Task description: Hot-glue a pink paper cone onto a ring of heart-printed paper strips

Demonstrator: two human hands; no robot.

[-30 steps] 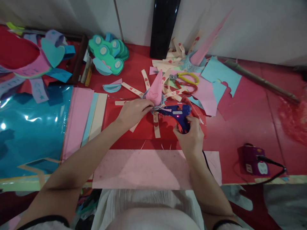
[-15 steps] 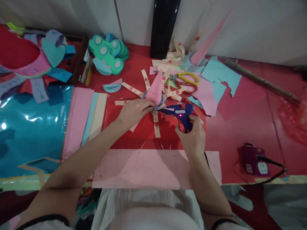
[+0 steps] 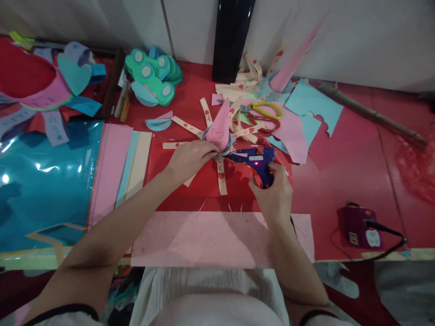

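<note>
My right hand (image 3: 274, 192) is wrapped round the handle of a blue glue gun (image 3: 261, 158), whose small red light is lit. The gun's nozzle points left at the base of a pink paper cone (image 3: 219, 131) marked with a heart. My left hand (image 3: 190, 158) pinches the lower rim of that cone, at its blue paper band. Cream paper strips (image 3: 221, 176) with red hearts and letters fan out around the base. What lies exactly between my left fingertips is hidden.
Scissors (image 3: 267, 110) with yellow and red handles lie behind the glue gun among paper scraps. A second pink cone (image 3: 295, 63) stands further back. Green foam shapes (image 3: 151, 77) are at the back left. A purple power box (image 3: 362, 228) with a cable sits on the right.
</note>
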